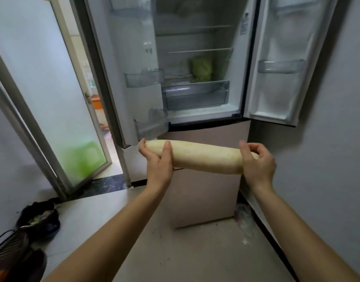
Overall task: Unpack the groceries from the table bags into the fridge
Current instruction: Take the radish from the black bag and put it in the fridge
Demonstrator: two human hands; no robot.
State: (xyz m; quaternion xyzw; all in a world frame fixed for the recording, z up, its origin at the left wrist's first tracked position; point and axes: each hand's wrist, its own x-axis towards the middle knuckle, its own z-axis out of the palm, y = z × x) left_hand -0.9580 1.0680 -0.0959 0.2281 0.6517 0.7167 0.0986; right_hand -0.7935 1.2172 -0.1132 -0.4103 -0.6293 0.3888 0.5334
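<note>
A long white radish [201, 156] is held level in front of the open fridge [197, 117], below its lower edge. My left hand [157, 162] grips the radish's left end, thumb over the top. My right hand [257, 164] curls round its right end. Both fridge doors stand wide open. A green leafy cabbage [202, 69] sits on the lowest shelf, above a clear drawer [195, 95]. The other shelves look bare.
The left fridge door [134, 78] carries clear bins; the right door [280, 66] has one too. A frosted glass door [52, 98] stands ajar at the left. Dark bags and a wire rack [32, 226] lie on the floor at lower left. A grey wall closes the right side.
</note>
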